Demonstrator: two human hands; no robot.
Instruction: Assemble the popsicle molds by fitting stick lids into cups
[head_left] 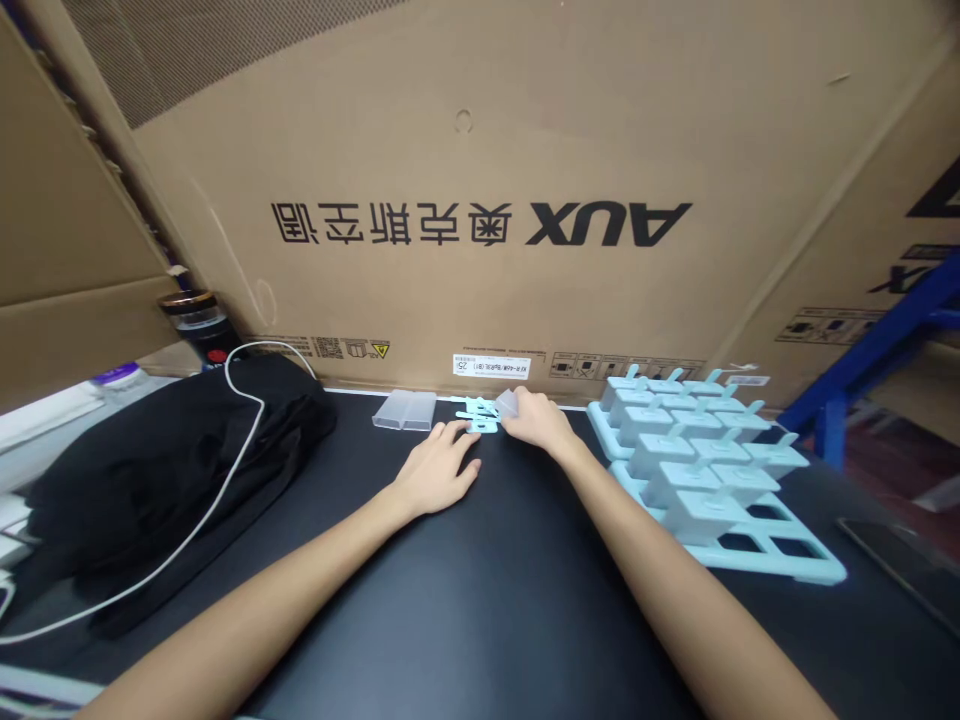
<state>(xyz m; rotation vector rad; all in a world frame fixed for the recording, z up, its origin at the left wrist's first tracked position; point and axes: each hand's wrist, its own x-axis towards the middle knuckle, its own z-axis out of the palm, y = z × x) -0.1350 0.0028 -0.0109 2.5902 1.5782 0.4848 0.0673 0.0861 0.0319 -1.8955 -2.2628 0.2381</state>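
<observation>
My right hand [538, 418] is closed on a translucent popsicle mold cup [507, 404] at the back of the black table. My left hand [439, 468] rests beside it with the fingers spread, its fingertips at a small group of light blue popsicle sticks with lids [480, 416]. Whether the fingertips press on a lid is hard to make out. Just left of these sticks lie clear, empty mold cups [405, 410], side by side. To the right of my right arm, light blue popsicle molds [697, 475] with stick handles stand upright in rows in a matching rack [814, 568].
A large cardboard box [465, 290] walls off the back of the table. On the left lies a black cloth [180, 470] with a white cable [241, 455] across it, and a dark jar [201, 325] behind. A dark flat device [900, 570] lies at the right edge, near a blue metal frame [874, 365].
</observation>
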